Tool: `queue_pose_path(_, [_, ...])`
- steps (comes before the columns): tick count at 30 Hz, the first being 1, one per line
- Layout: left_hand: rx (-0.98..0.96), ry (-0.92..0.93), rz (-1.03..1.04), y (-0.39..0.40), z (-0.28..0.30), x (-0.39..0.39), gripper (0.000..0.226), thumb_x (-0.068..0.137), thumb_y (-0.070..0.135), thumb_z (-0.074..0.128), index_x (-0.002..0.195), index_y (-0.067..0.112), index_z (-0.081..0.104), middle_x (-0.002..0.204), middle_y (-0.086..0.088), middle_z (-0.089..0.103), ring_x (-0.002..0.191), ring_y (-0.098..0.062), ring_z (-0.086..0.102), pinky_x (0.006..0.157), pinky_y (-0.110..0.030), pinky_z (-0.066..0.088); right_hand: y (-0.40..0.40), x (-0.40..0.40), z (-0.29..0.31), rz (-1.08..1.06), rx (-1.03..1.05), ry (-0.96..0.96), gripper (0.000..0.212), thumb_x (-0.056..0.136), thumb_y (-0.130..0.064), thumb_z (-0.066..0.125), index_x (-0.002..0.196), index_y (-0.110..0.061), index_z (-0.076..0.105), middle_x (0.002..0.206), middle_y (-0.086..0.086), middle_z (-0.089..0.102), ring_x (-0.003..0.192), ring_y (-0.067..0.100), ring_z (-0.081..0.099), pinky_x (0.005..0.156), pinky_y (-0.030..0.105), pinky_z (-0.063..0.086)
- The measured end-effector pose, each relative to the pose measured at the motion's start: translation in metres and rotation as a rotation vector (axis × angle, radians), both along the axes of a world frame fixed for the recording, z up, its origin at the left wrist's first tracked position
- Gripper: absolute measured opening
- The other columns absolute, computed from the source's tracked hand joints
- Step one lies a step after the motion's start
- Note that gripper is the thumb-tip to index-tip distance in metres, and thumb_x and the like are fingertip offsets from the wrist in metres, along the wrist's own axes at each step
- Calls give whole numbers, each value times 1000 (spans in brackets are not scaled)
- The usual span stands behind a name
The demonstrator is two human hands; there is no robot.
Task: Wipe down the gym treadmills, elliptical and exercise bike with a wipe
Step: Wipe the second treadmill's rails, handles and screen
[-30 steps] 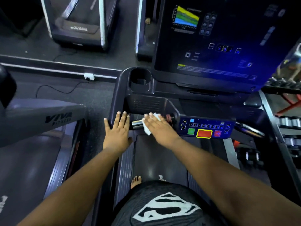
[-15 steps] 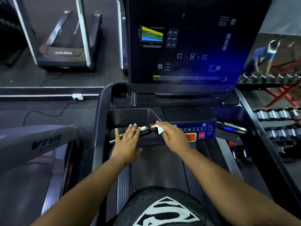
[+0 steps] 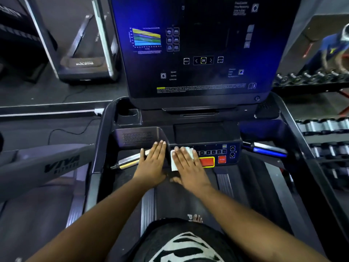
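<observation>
I stand on a black treadmill (image 3: pixel 105 129) with a tall dark console screen (image 3: pixel 198 50). My right hand (image 3: pixel 188 165) lies flat with straight fingers and presses a white wipe (image 3: pixel 173 161) against the left end of the button panel (image 3: pixel 217 154). My left hand (image 3: pixel 153 163) rests flat beside it, fingers straight, over the inner end of the left silver handlebar (image 3: pixel 128 160). The wipe shows at my right hand's left edge and beyond its fingertips.
A blue-lit right handlebar (image 3: pixel 268 150) sticks out past the panel. A neighbouring grey treadmill arm (image 3: pixel 47 165) is at the left. Dumbbell racks (image 3: pixel 321 129) line the right side. Another treadmill (image 3: pixel 85 63) stands further back on the left. A cup holder (image 3: pixel 128 116) sits at the console's left.
My right hand has slid the wipe rightwards from the handlebar base onto the button panel. My left hand has followed to the right along the left handlebar.
</observation>
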State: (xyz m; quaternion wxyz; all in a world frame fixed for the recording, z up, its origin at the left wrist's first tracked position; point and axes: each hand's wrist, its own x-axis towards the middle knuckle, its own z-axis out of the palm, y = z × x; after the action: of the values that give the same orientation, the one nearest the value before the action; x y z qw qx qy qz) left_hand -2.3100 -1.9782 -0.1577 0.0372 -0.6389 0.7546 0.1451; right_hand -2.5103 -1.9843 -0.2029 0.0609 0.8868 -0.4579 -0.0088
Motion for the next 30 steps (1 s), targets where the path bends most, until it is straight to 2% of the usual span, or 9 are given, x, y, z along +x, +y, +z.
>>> queue_pose_path(5, [17, -33, 6, 1, 3, -5, 119, 86, 59, 63, 159, 14, -20, 163, 10, -26, 154, -14, -21, 125, -60, 1, -19, 3, 11, 43, -38, 2, 111, 88, -75, 44, 161, -10, -9, 169, 9, -15, 156, 27, -13, 125, 55, -2])
queue_pose_path(9, [1, -28, 22, 1, -5, -2, 126, 81, 61, 68, 159, 16, -20, 166, 9, -22, 154, -14, -20, 124, -59, -3, -23, 12, 19, -3, -6, -6, 115, 86, -77, 41, 160, -8, -13, 168, 11, -19, 155, 29, -15, 125, 56, -1])
queue_pose_path(13, [40, -51, 22, -1, -2, -2, 131, 77, 50, 75, 156, 16, -25, 169, 4, -18, 155, -15, -18, 125, -58, 0, 4, -4, 4, 64, 7, 91, 119, 85, -84, 34, 158, -7, -19, 166, 12, -25, 154, 29, -20, 125, 55, -3])
queue_pose_path(17, [48, -45, 13, -3, 1, -2, 132, 77, 57, 75, 158, 16, -22, 170, 2, -15, 157, -17, -13, 124, -58, 0, -9, 5, 15, 77, 10, 63, 117, 84, -84, 31, 157, -10, -22, 164, 9, -29, 152, 28, -25, 124, 55, -7])
queue_pose_path(20, [32, -15, -9, -4, 1, 1, 134, 75, 65, 73, 160, 14, -18, 171, 0, -9, 158, -20, -7, 124, -60, 3, -21, 4, 24, 34, 1, 20, 119, 80, -89, 28, 159, -12, -15, 167, 6, -22, 154, 25, -20, 125, 56, -2])
queue_pose_path(22, [30, 3, -30, -5, 1, 7, 134, 74, 62, 73, 159, 16, -19, 171, 2, -7, 158, -18, -4, 124, -61, 7, -22, -8, 22, -42, 9, -29, 123, 77, -92, 29, 160, -11, -11, 168, 6, -18, 155, 25, -15, 124, 58, 1])
queue_pose_path(27, [51, 43, -63, -9, 4, 15, 133, 75, 58, 75, 160, 18, -20, 171, 3, -4, 157, -16, -4, 124, -55, 3, -16, -20, 20, -297, 52, -135, 127, 73, -92, 25, 160, -5, -7, 168, 13, -13, 156, 31, -8, 123, 60, -4])
queue_pose_path(30, [-7, 43, -74, -8, 0, 13, 132, 75, 62, 74, 160, 20, -19, 171, 0, 3, 157, -21, 4, 122, -60, 9, -13, 10, 23, -264, 67, -99, 133, 70, -93, 31, 159, -2, -9, 167, 18, -14, 155, 35, -9, 124, 59, 0])
